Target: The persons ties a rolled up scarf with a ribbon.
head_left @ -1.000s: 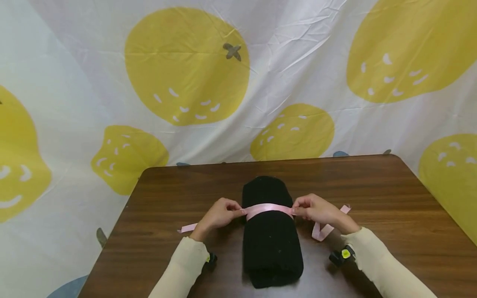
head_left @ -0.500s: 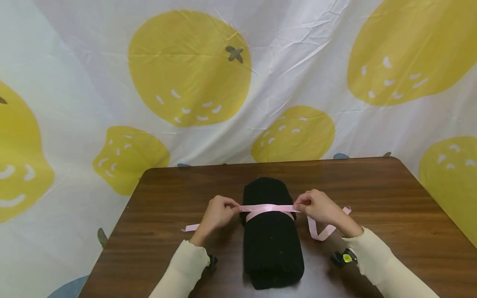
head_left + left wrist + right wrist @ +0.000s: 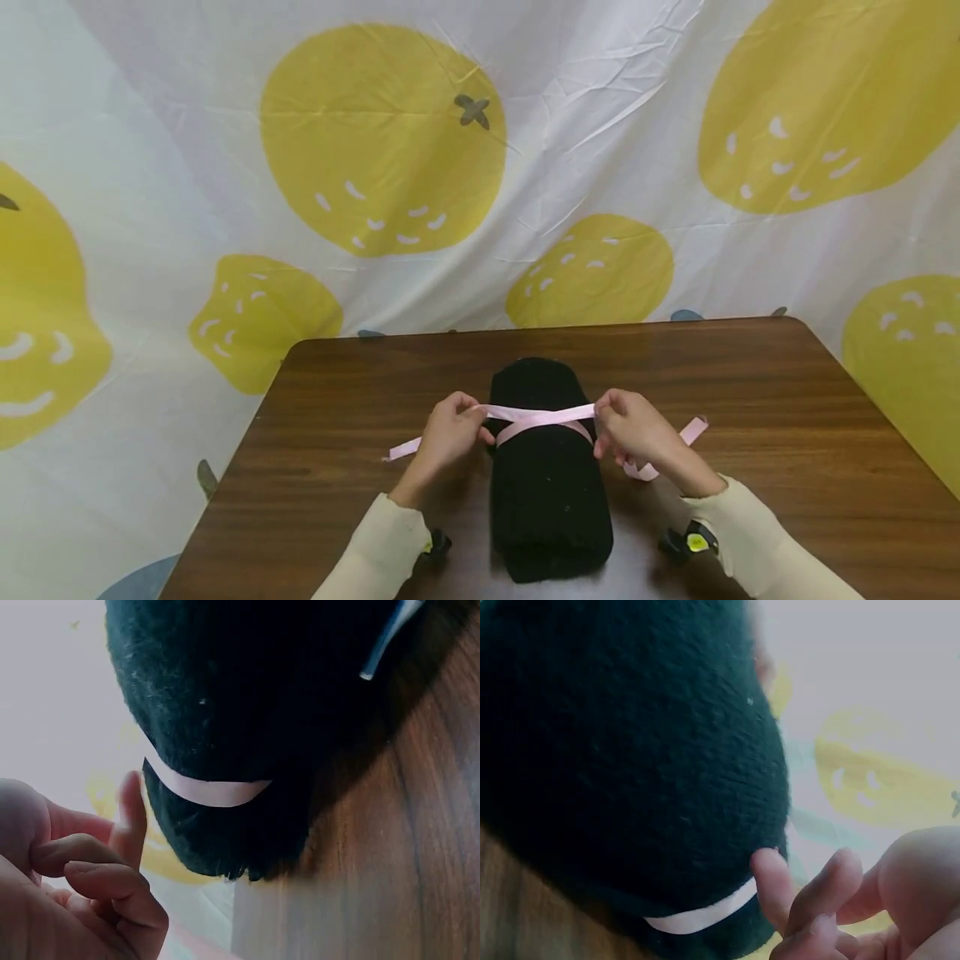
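A rolled black fuzzy cloth (image 3: 551, 500) lies lengthwise on the table, a pink ribbon (image 3: 536, 418) wrapped round its middle. On top of the roll the ribbon's two parts cross. At the roll's left side my left hand (image 3: 450, 433) pinches one part between thumb and fingers. My right hand (image 3: 637, 429) pinches the other part on the right side. Both hands hold the ribbon a little above the roll, stretched between them. In the left wrist view, the ribbon band (image 3: 214, 793) runs down the side of the cloth; the right wrist view shows the band (image 3: 701, 915) too.
One loose ribbon tail (image 3: 405, 448) extends left past my left wrist. Another tail (image 3: 693, 430) lies folded on the table by my right wrist. The brown wooden table (image 3: 360, 383) ends at a white curtain (image 3: 420, 292) with yellow fruit prints.
Both hands have lifted the ribbon from close against the roll, and its parts now cross visibly on top. The left tail has shifted slightly right. The cloth roll stays in place.
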The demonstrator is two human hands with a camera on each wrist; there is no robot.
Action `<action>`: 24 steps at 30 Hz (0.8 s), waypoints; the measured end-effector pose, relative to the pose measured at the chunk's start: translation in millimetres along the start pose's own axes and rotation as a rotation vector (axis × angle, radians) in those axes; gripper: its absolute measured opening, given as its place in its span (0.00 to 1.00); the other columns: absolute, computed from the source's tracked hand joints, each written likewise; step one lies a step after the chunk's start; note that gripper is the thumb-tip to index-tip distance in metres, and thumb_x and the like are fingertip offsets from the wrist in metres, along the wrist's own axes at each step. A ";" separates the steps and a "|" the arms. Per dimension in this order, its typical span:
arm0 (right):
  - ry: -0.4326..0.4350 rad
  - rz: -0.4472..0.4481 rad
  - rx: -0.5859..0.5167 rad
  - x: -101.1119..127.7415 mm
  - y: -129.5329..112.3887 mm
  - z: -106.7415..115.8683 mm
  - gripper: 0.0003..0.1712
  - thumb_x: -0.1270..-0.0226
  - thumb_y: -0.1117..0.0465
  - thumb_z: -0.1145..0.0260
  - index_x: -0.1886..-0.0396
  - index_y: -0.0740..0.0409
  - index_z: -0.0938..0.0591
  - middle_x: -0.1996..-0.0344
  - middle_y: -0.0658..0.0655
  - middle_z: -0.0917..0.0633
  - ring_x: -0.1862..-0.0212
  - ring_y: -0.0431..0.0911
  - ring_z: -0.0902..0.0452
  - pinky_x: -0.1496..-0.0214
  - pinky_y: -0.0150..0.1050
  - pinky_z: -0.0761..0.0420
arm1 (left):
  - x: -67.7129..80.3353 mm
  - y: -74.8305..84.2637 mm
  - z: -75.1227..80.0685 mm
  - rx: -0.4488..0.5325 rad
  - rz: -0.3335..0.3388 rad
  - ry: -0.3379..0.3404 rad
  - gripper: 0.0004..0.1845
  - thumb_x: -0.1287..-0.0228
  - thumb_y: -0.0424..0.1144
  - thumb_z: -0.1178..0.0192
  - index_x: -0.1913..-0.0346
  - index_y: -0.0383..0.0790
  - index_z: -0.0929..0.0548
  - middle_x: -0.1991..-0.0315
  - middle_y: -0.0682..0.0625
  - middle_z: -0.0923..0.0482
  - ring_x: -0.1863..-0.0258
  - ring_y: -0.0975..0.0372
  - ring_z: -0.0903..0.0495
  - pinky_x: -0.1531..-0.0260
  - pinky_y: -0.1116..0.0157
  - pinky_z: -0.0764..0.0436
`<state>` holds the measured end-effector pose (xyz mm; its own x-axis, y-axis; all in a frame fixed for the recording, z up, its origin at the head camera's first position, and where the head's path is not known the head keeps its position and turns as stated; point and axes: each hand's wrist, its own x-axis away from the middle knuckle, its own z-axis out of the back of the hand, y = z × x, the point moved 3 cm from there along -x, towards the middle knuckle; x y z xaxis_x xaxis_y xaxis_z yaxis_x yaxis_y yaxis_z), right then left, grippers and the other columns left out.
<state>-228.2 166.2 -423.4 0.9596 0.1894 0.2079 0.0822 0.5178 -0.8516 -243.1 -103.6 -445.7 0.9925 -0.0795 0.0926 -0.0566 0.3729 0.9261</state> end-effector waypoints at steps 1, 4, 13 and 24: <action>0.009 -0.009 -0.023 -0.2 0.8 -0.4 0.13 0.24 0.62 0.52 0.53 0.68 0.27 0.82 0.59 0.17 0.87 0.44 0.30 0.87 0.36 0.30 | 0.1 -0.1 -0.8 0.016 -0.003 0.004 0.08 0.28 0.38 0.45 0.58 0.34 0.24 0.77 0.46 0.15 0.75 0.52 0.18 0.82 0.70 0.35; 0.055 0.000 -0.071 -1.1 1.1 -0.7 0.13 0.24 0.61 0.50 0.56 0.68 0.25 0.79 0.59 0.16 0.86 0.45 0.29 0.86 0.37 0.29 | -0.7 0.4 -2.1 0.069 -0.038 0.038 0.07 0.29 0.35 0.43 0.58 0.32 0.23 0.71 0.42 0.13 0.75 0.56 0.18 0.81 0.72 0.34; 0.205 0.044 -0.236 -7.0 -1.7 -4.8 0.11 0.26 0.65 0.44 0.59 0.72 0.21 0.71 0.63 0.13 0.78 0.46 0.18 0.72 0.41 0.16 | -1.9 1.4 -8.6 0.401 -0.027 0.112 0.07 0.31 0.31 0.40 0.58 0.28 0.25 0.61 0.32 0.15 0.74 0.55 0.12 0.70 0.62 0.14; 0.308 0.089 -0.373 -7.3 -8.5 -10.7 0.11 0.32 0.68 0.37 0.56 0.74 0.22 0.67 0.63 0.12 0.69 0.46 0.13 0.61 0.41 0.14 | -3.4 3.5 -15.5 0.658 0.028 0.175 0.04 0.33 0.26 0.41 0.60 0.30 0.26 0.64 0.37 0.14 0.68 0.54 0.12 0.64 0.60 0.15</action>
<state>-233.1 151.4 -422.8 0.9976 -0.0653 0.0224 0.0330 0.1663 -0.9855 -245.1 -87.7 -448.5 0.9895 0.0931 0.1104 -0.0814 -0.2716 0.9590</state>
